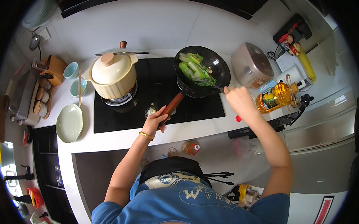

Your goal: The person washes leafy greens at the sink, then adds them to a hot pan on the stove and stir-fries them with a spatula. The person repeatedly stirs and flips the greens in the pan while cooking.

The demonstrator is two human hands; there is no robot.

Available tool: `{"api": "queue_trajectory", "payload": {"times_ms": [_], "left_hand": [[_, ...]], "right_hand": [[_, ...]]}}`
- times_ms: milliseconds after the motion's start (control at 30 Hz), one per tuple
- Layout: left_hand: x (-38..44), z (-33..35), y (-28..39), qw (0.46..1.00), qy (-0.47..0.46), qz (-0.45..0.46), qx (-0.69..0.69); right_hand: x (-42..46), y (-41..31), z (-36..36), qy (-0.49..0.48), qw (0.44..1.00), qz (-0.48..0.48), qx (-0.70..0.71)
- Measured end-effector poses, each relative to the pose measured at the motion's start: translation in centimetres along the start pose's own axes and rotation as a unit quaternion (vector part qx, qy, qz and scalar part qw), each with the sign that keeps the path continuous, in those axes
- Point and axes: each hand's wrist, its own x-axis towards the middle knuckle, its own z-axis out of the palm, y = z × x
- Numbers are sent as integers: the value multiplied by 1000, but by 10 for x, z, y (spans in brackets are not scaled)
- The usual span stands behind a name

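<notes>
My left hand [154, 122] grips the brown wooden handle [173, 105] of a black wok [221, 67], which is tilted over the right burner of a black glass gas hob [157, 78]. Green leafy vegetables [194, 68] lie in the left part of the wok, with a few small pale bits beside them. At the wok's lower right rim, my right hand [238, 99] is closed around the dark handle of a spatula [217, 87]. The spatula's head reaches in among the leaves and is partly hidden by them.
A lidded cream pot [112, 77] stands on the left burner, with a glass lid [122, 52] behind it. Left are a pale green plate [69, 123], chopsticks [79, 89] and two blue bowls [71, 70]. Right are a rice cooker [252, 65], an oil bottle [275, 98] and a red cap [238, 118].
</notes>
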Motion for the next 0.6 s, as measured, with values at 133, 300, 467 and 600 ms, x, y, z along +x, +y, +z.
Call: {"api": "queue_trajectory", "payload": {"times_ms": [133,300,467,600], "left_hand": [[-1,-6,-3,1000,13,-4,-7],[-1,7,-3,1000,-4,-12,3],[-1,5,-5,1000,6,-7,-8],[-2,3,-6,1000,9,-14,-8]], "right_hand": [[-13,0,-34,-49,995,67,62],[-5,-11,-12,-46,968,226,99],[11,-59,31,-11,981,187,54],[-14,-73,8,-14,988,151,34]]}}
